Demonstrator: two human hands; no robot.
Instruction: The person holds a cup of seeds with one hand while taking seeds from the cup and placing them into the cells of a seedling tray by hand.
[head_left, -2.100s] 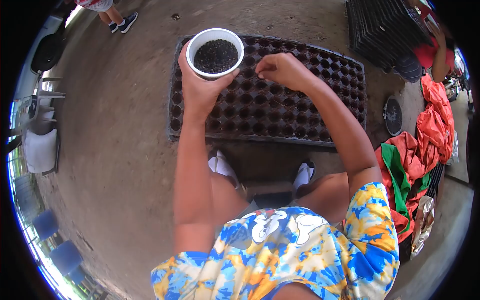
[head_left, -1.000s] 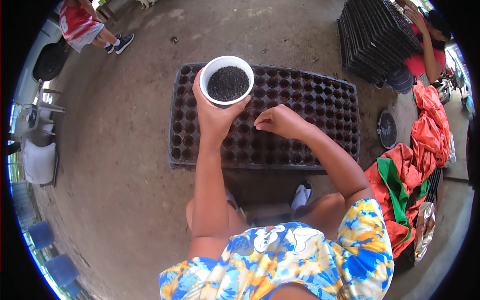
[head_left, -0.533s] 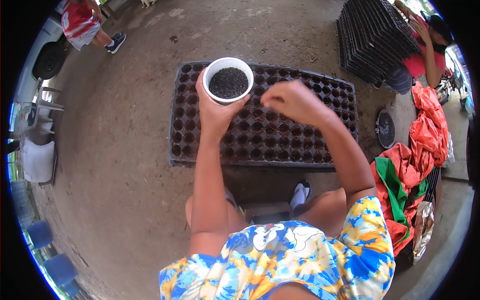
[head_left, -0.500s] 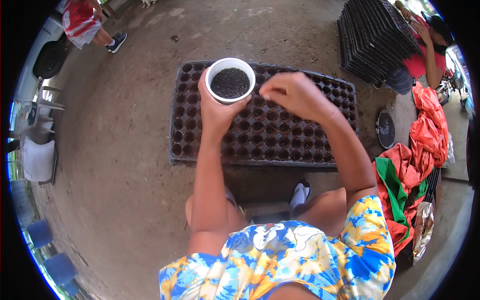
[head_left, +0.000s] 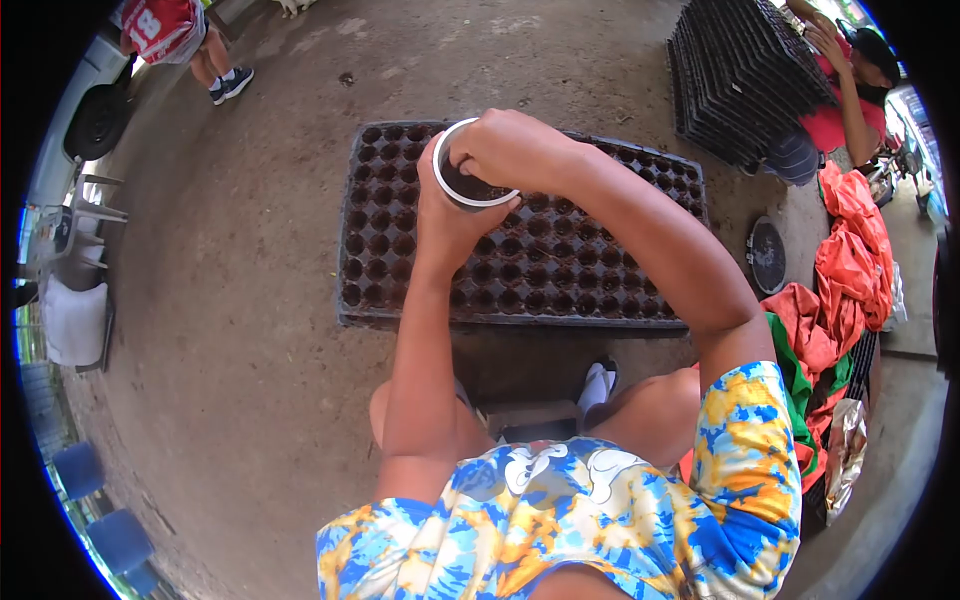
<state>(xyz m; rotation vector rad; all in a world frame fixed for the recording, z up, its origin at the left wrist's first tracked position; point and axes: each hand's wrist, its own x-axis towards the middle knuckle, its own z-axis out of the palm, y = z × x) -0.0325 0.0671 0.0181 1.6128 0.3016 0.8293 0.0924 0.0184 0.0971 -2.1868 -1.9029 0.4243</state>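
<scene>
A white cup (head_left: 440, 157) of small dark grains is held in my left hand (head_left: 446, 222), whose fingers wrap round its side above the left part of a black seedling tray (head_left: 375, 270). Over the cup's mouth, my right hand (head_left: 510, 150) has its fingers bent down inside, touching or close to the grains; the fingertips are hidden, so what they hold cannot be made out. Rows of round cells filled with brown material show in the tray, which lies on the floor beyond my feet.
A stack of black trays (head_left: 745, 85) stands at upper right beside a seated person (head_left: 850, 110). Nearer are a dark round lid or dish (head_left: 767, 255) and red cloth (head_left: 855, 245). Another person (head_left: 190, 40) stands at upper left, near a white chair (head_left: 95, 205).
My right hand has moved left from above the tray into the cup. The cup has shifted slightly right and tilted. The person at upper left has turned.
</scene>
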